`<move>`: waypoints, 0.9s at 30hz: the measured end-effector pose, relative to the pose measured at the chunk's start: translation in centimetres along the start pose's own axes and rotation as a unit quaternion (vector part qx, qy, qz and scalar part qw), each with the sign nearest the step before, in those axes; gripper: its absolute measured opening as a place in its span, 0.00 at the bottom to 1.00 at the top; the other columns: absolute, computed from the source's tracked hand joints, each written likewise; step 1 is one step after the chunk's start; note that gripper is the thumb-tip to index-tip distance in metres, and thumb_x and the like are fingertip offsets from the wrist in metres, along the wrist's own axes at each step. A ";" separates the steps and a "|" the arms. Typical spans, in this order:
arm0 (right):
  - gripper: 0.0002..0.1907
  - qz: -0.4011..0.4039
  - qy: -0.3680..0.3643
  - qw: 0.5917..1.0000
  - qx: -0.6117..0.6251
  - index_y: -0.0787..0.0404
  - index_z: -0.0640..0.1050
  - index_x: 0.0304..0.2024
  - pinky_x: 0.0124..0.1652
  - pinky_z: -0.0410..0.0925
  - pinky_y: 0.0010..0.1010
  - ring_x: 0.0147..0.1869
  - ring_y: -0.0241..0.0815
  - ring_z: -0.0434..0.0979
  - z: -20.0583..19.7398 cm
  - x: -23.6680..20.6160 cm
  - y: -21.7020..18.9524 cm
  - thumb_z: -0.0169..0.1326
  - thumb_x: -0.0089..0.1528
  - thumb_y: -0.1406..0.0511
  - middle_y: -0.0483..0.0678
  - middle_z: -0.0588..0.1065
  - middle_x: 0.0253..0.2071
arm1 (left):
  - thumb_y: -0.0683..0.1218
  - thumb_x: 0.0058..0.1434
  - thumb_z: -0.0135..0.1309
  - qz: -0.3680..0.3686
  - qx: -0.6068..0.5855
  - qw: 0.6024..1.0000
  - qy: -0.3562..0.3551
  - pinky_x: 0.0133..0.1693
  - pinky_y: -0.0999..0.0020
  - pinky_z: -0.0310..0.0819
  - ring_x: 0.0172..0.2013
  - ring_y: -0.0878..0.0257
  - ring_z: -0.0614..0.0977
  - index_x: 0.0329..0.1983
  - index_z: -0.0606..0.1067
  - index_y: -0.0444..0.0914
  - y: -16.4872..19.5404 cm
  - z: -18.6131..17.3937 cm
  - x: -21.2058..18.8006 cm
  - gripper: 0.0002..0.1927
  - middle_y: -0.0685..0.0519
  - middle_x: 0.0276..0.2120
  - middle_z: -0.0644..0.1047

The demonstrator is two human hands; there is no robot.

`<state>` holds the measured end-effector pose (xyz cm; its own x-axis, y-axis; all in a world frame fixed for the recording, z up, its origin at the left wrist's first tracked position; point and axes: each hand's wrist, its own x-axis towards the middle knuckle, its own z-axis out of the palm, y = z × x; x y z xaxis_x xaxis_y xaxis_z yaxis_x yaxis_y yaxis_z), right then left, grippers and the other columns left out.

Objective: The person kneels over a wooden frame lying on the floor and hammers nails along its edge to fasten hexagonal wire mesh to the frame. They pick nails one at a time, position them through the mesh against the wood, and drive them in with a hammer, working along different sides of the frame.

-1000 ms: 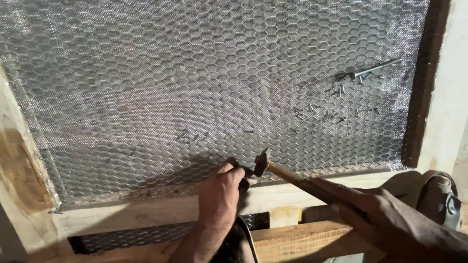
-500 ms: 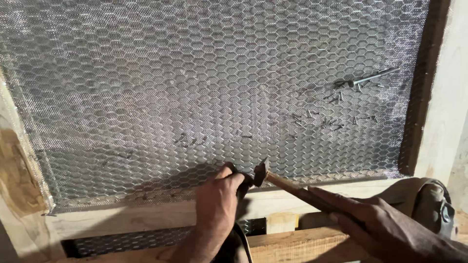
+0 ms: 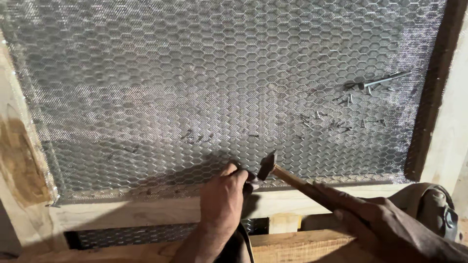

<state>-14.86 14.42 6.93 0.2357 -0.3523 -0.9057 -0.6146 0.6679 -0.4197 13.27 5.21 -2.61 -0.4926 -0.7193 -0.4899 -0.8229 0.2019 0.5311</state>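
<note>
Here, a hammer held over the lower edge of wire mesh on a wooden frame.

The left hand [image 3: 222, 197] rests on the lower rail of the wooden frame [image 3: 146, 212], its fingers [image 3: 233, 171] closed around a small dark object at the bottom edge of the wire mesh [image 3: 195, 83]; what the object is cannot be told. The right hand [image 3: 378, 221] grips the wooden handle of the hammer [image 3: 292, 179], fingers wrapped shut around it. The hammer's dark head sits just beside the left fingertips, over the mesh edge where it meets the rail. The mesh is hexagonal, laid over a finer screen, and covers the frame opening. Loose small nails [image 3: 341, 122] lie scattered on the mesh at upper right, with one long nail [image 3: 385, 80] above them, well apart from both hands.
</note>
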 end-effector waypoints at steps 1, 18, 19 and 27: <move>0.32 -0.020 -0.005 1.000 -0.003 0.47 0.61 0.78 0.64 0.66 0.43 0.68 0.49 0.73 0.0 0.1 0.3 0.42 0.71 0.53 0.43 0.68 0.72 | 0.38 0.60 0.55 -0.007 0.007 1.000 -0.004 0.32 0.61 0.81 0.30 0.56 0.84 0.36 0.79 0.38 0.0 0.1 0.0 0.04 0.50 0.35 0.81; 0.32 0.130 -0.020 0.990 -0.045 0.39 0.58 0.76 0.44 0.81 0.37 0.38 0.45 0.85 0.1 0.2 1.5 0.40 0.69 0.51 0.49 0.79 0.56 | 0.34 0.58 0.54 0.026 -0.034 0.997 0.061 0.24 0.65 0.79 0.27 0.60 0.83 0.44 0.82 0.44 0.4 0.0 -0.7 0.16 0.52 0.40 0.82; 0.34 0.056 -0.023 0.996 -0.067 0.45 0.56 0.77 0.41 0.82 0.34 0.38 0.42 0.85 0.0 0.1 1.6 0.40 0.68 0.51 0.49 0.74 0.64 | 0.35 0.56 0.54 0.071 -0.038 0.991 0.111 0.27 0.65 0.79 0.28 0.60 0.83 0.40 0.83 0.45 0.5 -0.3 -0.9 0.14 0.54 0.36 0.82; 0.40 -0.148 -0.037 0.971 -0.184 0.61 0.55 0.74 0.45 0.79 0.31 0.48 0.43 0.88 0.4 0.1 3.5 0.43 0.66 0.47 0.58 0.59 0.76 | 0.35 0.58 0.56 0.075 -0.061 0.993 0.067 0.24 0.67 0.77 0.27 0.59 0.83 0.39 0.83 0.41 0.3 -0.8 -0.7 0.11 0.54 0.34 0.81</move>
<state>-16.71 17.00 5.35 0.4878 -0.4366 -0.7559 -0.7359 0.2601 -0.6251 13.58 5.28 -1.50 -0.5586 -0.7708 -0.3062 -0.6979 0.2373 0.6758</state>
